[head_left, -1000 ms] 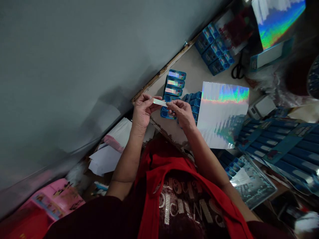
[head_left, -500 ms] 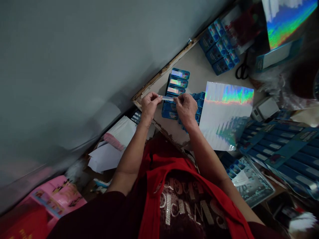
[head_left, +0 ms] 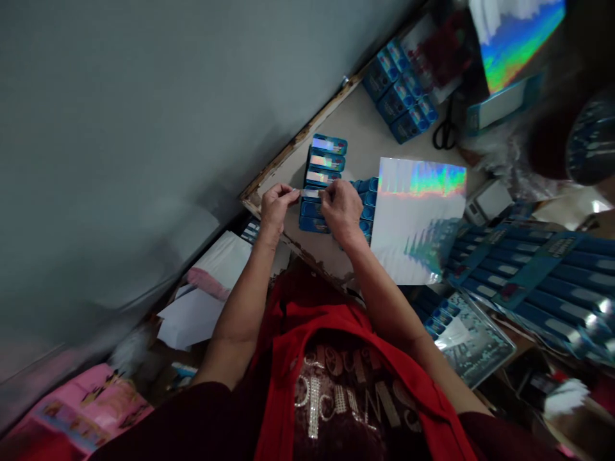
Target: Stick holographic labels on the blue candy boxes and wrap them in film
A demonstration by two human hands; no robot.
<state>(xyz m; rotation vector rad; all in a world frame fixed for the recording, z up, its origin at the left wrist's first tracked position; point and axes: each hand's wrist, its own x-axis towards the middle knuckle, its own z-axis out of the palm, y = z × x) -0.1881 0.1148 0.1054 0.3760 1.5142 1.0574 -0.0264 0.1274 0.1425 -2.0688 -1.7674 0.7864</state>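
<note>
A small shiny sticker strip (head_left: 311, 193) lies on or just over one of the small blue boxes (head_left: 313, 210), which stand in a row. My left hand (head_left: 276, 206) pinches the strip's left end, beside the row. At the other end, the closed fingers of my right hand (head_left: 343, 206) press over that same box and hide part of it. Farther up the row, several boxes carry similar shiny strips (head_left: 325, 161). Right of my right hand, a second row of blue boxes (head_left: 369, 198) is partly covered by a holographic sticker sheet (head_left: 419, 221).
Black-handled scissors (head_left: 445, 133) and stacked blue boxes (head_left: 400, 93) sit at the table's far side. Large packs of blue boxes (head_left: 533, 275) and a metal tray (head_left: 485, 346) are at right. A wall (head_left: 144, 115) borders the table's left edge.
The strip, held stretched between both hands before, has come down onto or close to a blue box in the row. The whole view has shifted slightly.
</note>
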